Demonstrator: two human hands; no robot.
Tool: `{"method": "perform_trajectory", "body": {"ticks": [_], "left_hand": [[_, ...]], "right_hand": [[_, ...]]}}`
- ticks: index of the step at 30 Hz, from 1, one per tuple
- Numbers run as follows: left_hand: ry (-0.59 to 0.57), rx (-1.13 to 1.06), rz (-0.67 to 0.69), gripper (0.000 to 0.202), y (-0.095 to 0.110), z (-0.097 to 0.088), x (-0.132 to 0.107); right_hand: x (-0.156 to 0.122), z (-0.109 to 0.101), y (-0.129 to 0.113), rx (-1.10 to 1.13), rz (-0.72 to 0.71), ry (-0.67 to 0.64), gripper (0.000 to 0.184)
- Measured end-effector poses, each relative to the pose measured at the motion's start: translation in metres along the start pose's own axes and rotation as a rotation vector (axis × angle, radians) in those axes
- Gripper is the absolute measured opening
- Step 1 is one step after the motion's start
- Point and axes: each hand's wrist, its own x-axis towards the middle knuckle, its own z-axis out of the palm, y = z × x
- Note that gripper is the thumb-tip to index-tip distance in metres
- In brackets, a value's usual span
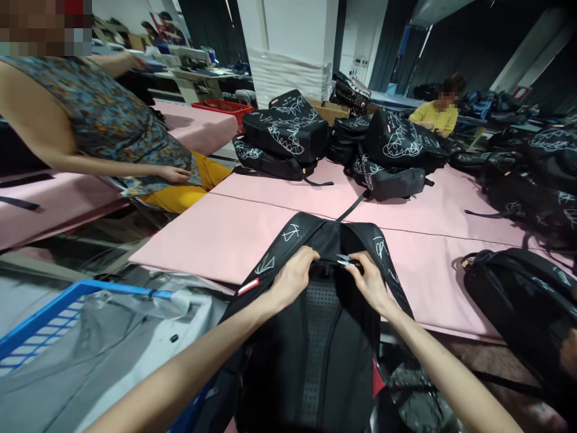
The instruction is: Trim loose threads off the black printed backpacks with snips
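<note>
The left hand [293, 276] pinches the black backpack [354, 355] near its top, while the right hand [367, 279] (closed around small silver-bladed snips [345, 260]) is just beside it. The backpack lies across the near edge of the pink table [193, 234], shoulder straps [378, 240] facing up.

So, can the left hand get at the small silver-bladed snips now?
Likely yes: the left hand, gripping the black fabric backpack, is close and the way across looks free, though the right hand holds the snips, blades pointing leftward.
</note>
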Motion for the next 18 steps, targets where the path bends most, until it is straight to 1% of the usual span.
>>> {"method": "perform_trajectory", "body": {"ticks": [1, 2, 3, 4, 5, 6, 8, 9, 10, 11, 13, 14, 15, 16, 18], "left_hand": [[-0.004, -0.005, 0.143, 0.039, -0.006, 0.004, -0.013], [-0.063, 0.007, 0.271, 0.043, -0.013, 0.007, -0.027], [-0.149, 0.026, 0.358, 0.046, -0.019, 0.009, -0.041], [-0.219, 0.057, 0.379, 0.049, -0.025, 0.009, -0.055], [-0.242, 0.107, 0.317, 0.049, -0.032, 0.007, -0.065], [-0.21, 0.157, 0.207, 0.047, -0.039, 0.004, -0.073], [-0.041, 0.253, -0.094, 0.041, -0.056, -0.004, -0.08], [0.032, 0.271, -0.231, 0.045, -0.066, -0.007, -0.08], [0.052, 0.26, -0.341, 0.053, -0.074, -0.01, -0.079], [0.011, 0.228, -0.427, 0.059, -0.081, -0.011, -0.077], [-0.161, 0.164, -0.542, 0.06, -0.087, -0.014, -0.074], [-0.234, 0.164, -0.578, 0.058, -0.084, -0.015, -0.075], [-0.285, 0.181, -0.602, 0.059, -0.079, -0.016, -0.077], [-0.323, 0.193, -0.605, 0.062, -0.072, -0.017, -0.08], [-0.443, 0.128, -0.535, 0.07, -0.053, -0.014, -0.091]], "right_hand": [[-0.009, -0.003, 0.0, 0.01, -0.052, -0.003, 0.021], [-0.02, -0.006, 0.0, 0.01, -0.075, -0.047, 0.02], [-0.031, -0.01, 0.0, -0.002, -0.074, -0.109, 0.02], [-0.042, -0.015, 0.002, -0.021, -0.061, -0.164, 0.023], [-0.052, -0.02, 0.004, -0.045, -0.041, -0.188, 0.029], [-0.06, -0.027, 0.009, -0.079, -0.014, -0.164, 0.037], [-0.071, -0.039, 0.022, -0.176, 0.078, 0.0, 0.052], [-0.075, -0.044, 0.031, -0.227, 0.145, 0.09, 0.058], [-0.077, -0.047, 0.041, -0.263, 0.221, 0.15, 0.062], [-0.079, -0.048, 0.05, -0.268, 0.302, 0.156, 0.064], [-0.084, -0.042, 0.062, -0.176, 0.448, 0.057, 0.063], [-0.087, -0.035, 0.064, -0.1, 0.5, 0.0, 0.061], [-0.091, -0.025, 0.062, -0.028, 0.534, -0.039, 0.058], [-0.095, -0.014, 0.057, 0.03, 0.552, -0.051, 0.055], [-0.103, 0.012, 0.043, 0.096, 0.551, -0.048, 0.052]]}}
